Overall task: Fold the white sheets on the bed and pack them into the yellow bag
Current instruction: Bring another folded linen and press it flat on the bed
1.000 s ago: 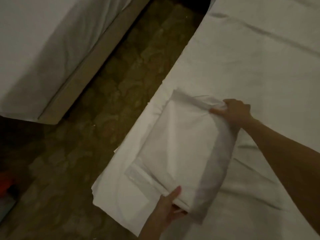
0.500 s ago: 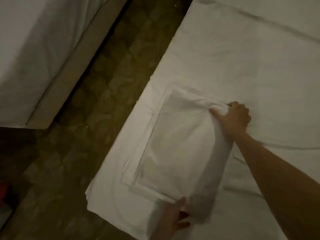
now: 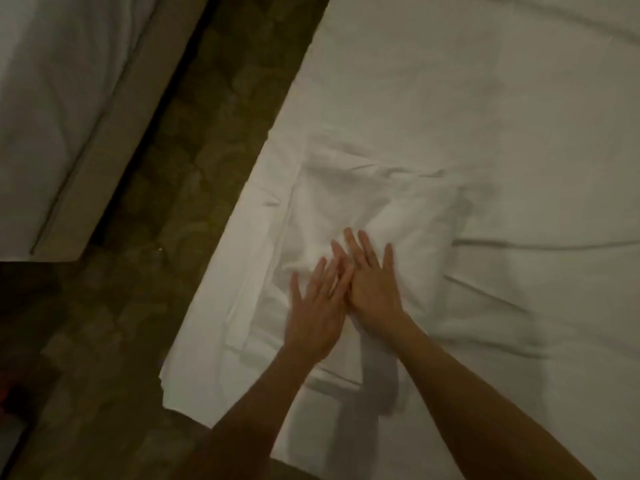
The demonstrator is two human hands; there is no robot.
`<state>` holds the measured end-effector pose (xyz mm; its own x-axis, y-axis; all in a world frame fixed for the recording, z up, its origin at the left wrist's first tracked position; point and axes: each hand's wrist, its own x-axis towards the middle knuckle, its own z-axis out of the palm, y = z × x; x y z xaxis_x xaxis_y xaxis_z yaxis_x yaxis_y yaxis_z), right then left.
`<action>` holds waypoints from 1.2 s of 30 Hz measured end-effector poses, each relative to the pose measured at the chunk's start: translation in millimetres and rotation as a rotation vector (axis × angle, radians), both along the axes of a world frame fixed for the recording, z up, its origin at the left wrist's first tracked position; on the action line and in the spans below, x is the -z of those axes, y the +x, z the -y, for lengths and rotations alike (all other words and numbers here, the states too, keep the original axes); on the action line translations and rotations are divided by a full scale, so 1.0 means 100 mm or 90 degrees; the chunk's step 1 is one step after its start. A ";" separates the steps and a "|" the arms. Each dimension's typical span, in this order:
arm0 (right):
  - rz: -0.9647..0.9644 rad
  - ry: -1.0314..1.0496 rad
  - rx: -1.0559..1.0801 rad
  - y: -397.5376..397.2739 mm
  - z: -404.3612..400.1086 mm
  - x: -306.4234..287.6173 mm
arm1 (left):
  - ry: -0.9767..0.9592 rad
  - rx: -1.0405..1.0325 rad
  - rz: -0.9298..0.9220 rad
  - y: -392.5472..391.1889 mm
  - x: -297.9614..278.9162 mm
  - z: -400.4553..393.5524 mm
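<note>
A second white-covered bed [image 3: 52, 109] is cut off at far left; a dim patterned brown floor [image 3: 145, 254] is poorly resolved. The folded white sheet [image 3: 349, 216] is laid near the left edge of the white-sheeted bed [image 3: 502, 98]. Left hand [image 3: 317, 311] and right hand [image 3: 372, 284] are pressed flat upon it, fingers straight, touching, blurred.

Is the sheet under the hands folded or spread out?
Folded: the white sheet lies as a layered stack near the bed's edge, both hands pressing flat on it.
</note>
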<state>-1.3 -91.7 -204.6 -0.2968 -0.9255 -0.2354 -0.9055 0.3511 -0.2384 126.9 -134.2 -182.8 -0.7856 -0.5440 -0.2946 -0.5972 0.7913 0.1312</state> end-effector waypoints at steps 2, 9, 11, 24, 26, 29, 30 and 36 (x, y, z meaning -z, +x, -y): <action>-0.026 -0.042 -0.008 -0.11 -0.07 0.09 | 0.003 -0.006 0.029 0.24 0.16 0.03; -0.032 -0.072 0.091 -0.34 -0.17 0.13 | 0.002 -0.135 0.042 0.45 0.35 0.08; -0.030 -0.074 0.146 -0.35 -0.22 0.09 | 0.021 -0.257 0.015 0.40 0.32 0.10; 0.600 -0.175 0.966 -0.12 -0.87 -0.10 | 0.355 -0.542 -0.022 0.35 -0.08 1.19; 0.612 -0.145 0.968 -0.14 -0.82 -0.11 | 0.439 -0.571 -0.015 0.30 -0.15 1.25; 0.663 -0.180 0.952 -0.14 -0.82 -0.15 | 0.496 -0.511 0.010 0.30 -0.18 1.23; 0.669 -0.182 0.941 -0.13 -0.81 -0.21 | 0.490 -0.492 0.016 0.29 -0.19 1.20; 0.903 -0.173 0.870 -0.17 -0.88 -0.27 | 0.520 -0.467 -0.005 0.30 -0.25 1.12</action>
